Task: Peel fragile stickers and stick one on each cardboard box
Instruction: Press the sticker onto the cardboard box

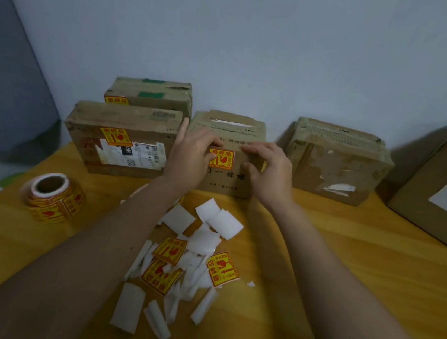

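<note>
Fragile sticker (pixel 221 158), yellow with red print, sits on the near face of the middle box (pixel 224 166), flat as far as the view shows. Left hand (pixel 190 156) lies against the box with fingers bent over the sticker's upper left corner, pressing rather than gripping; right hand (pixel 269 169) rests fingertips on the cardboard just right of the sticker, fingers curled, holding nothing that shows. Judged progress: this box is near done, needing only a final rub-down. Left box (pixel 124 139) already carries a sticker (pixel 115 136), and the far-left box (pixel 152 94) behind it shows one (pixel 116 99) too. Right box (pixel 336 164) and the far-right box (pixel 441 186) show no sticker on their visible faces, so two appear left. Near the wrists lie white backing scraps (pixel 201 240) and a few loose stickers (pixel 169 250) on the yellow table (pixel 347 256); the sticker roll (pixel 52 198) stands at left.
</note>
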